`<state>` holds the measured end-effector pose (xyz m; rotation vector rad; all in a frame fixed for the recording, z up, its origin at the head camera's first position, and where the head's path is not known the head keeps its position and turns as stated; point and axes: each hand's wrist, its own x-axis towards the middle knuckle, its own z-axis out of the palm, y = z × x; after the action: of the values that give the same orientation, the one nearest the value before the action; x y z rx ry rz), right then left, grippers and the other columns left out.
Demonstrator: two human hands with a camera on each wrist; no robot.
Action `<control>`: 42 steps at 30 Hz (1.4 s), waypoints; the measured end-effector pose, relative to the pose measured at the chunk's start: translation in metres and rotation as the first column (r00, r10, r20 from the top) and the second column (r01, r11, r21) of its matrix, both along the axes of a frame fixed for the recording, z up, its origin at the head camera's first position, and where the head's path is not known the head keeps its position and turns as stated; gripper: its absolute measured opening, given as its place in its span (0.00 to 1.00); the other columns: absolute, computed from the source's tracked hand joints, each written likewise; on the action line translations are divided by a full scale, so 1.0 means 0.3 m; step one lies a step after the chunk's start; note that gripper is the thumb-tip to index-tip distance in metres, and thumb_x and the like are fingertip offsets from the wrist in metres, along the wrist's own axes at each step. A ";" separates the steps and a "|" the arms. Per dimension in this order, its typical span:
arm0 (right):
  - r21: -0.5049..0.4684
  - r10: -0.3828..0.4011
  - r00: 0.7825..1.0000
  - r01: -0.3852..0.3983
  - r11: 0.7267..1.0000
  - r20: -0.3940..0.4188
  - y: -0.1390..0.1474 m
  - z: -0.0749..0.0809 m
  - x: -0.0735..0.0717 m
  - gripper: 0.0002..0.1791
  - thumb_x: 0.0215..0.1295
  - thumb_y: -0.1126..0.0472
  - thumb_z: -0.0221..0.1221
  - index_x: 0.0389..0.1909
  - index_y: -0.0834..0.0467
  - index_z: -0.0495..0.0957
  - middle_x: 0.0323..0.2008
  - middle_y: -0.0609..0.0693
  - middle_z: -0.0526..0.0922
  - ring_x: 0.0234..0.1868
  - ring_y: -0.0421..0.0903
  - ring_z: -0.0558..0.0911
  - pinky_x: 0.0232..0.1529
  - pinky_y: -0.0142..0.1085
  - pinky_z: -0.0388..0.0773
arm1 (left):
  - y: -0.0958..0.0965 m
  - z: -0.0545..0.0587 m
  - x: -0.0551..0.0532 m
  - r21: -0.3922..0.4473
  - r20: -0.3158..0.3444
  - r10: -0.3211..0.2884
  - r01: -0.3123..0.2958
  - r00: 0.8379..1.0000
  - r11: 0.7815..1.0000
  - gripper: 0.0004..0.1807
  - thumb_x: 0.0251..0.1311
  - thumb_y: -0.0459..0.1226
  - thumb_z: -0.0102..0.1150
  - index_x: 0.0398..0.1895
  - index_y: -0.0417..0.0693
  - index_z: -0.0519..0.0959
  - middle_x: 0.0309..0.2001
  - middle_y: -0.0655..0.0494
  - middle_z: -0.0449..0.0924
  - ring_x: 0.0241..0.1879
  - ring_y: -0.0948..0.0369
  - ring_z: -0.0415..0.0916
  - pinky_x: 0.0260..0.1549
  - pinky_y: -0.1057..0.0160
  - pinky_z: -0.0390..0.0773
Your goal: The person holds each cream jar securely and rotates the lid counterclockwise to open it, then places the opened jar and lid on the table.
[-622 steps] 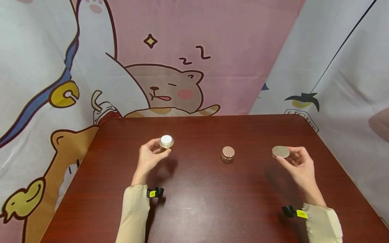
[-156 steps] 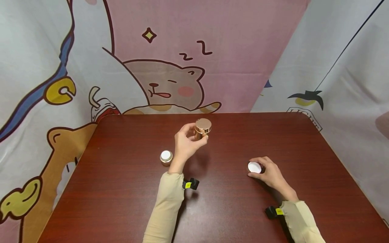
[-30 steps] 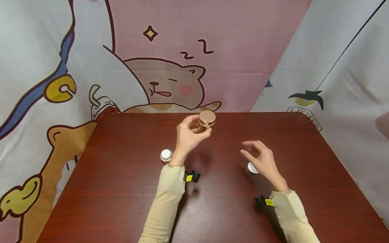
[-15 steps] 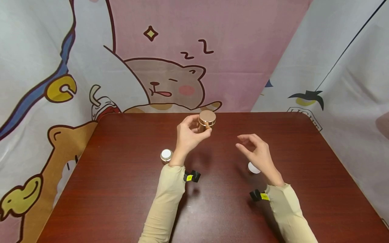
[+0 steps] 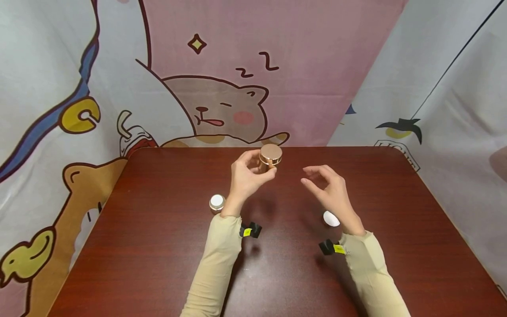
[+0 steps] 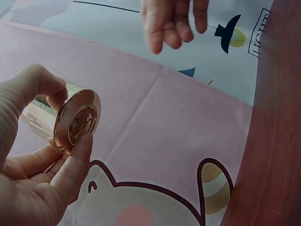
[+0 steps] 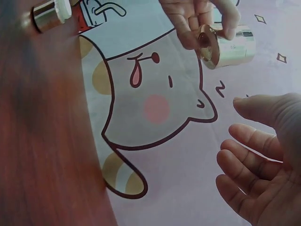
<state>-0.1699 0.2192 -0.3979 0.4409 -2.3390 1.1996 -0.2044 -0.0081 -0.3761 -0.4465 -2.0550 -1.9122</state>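
My left hand [image 5: 245,178] grips a shiny gold cosmetic jar [image 5: 271,155] by its side, flat lid up, above the far part of the table. In the left wrist view, thumb and fingers wrap round the jar [image 6: 77,120], whose round base faces the camera. To the right, my right hand [image 5: 332,193] is raised with fingers apart and a gap between them and the jar. Behind its wrist a lid [image 5: 331,219] lies with its white inside up, partly hidden. A second gold jar [image 5: 217,202], lidless with a white top, stands left of my left wrist.
The dark red-brown wooden table [image 5: 277,273] has its far edge against a hanging cloth [image 5: 309,79] printed with cartoon animals. Black wrist cameras [image 5: 250,230] sit at both cuffs. The lidless jar is close to my left forearm.
Over the last second my right hand has moved left and away from me, off the lid and nearer the held jar. Earlier it held that lid. My left hand has barely moved.
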 end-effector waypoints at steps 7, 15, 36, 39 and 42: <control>0.002 -0.004 1.000 0.004 1.000 -0.030 -0.019 0.030 -0.015 0.16 0.55 0.74 0.71 0.46 0.67 0.84 0.37 0.58 0.85 0.38 0.42 0.82 0.42 0.18 0.73 | 0.001 -0.002 0.006 -0.012 -0.001 -0.003 0.003 1.000 1.000 0.22 0.44 0.25 0.74 0.46 0.28 0.82 0.39 0.39 0.81 0.35 0.68 0.74 0.38 0.66 0.87; -0.024 0.020 0.999 -0.021 0.999 -0.027 -0.050 0.068 -0.025 0.16 0.57 0.73 0.71 0.47 0.66 0.85 0.38 0.58 0.85 0.38 0.42 0.81 0.41 0.19 0.73 | 0.002 -0.007 0.005 -0.026 -0.008 0.008 -0.009 1.000 1.000 0.23 0.43 0.26 0.75 0.46 0.28 0.82 0.39 0.38 0.82 0.35 0.59 0.80 0.39 0.63 0.88; -0.044 0.064 0.998 -0.064 0.997 0.001 -0.144 0.151 -0.053 0.16 0.58 0.68 0.72 0.48 0.66 0.85 0.42 0.59 0.85 0.44 0.53 0.81 0.44 0.26 0.72 | 0.005 -0.009 0.014 -0.039 0.004 -0.009 0.009 1.000 0.999 0.24 0.44 0.26 0.76 0.48 0.29 0.82 0.41 0.38 0.82 0.37 0.57 0.80 0.41 0.54 0.89; -0.041 0.060 0.998 -0.059 0.997 0.019 -0.165 0.159 -0.057 0.19 0.56 0.67 0.74 0.48 0.67 0.84 0.42 0.61 0.85 0.45 0.54 0.81 0.46 0.31 0.73 | 0.006 -0.012 0.016 -0.033 0.011 -0.015 0.015 1.000 0.999 0.24 0.44 0.25 0.75 0.48 0.29 0.82 0.41 0.38 0.81 0.37 0.61 0.78 0.42 0.51 0.89; -0.047 0.051 0.998 -0.050 0.998 0.022 -0.187 0.166 -0.062 0.21 0.54 0.66 0.76 0.48 0.67 0.84 0.42 0.61 0.85 0.45 0.55 0.81 0.47 0.35 0.75 | 0.008 -0.014 0.017 -0.026 0.016 -0.021 0.021 1.000 0.999 0.24 0.44 0.25 0.75 0.48 0.28 0.82 0.40 0.38 0.80 0.36 0.64 0.76 0.42 0.49 0.89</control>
<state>-0.1884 0.1632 -0.3481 0.4756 -2.3272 1.2858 -0.1993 -0.0057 -0.3802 -0.4621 -2.0958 -1.9093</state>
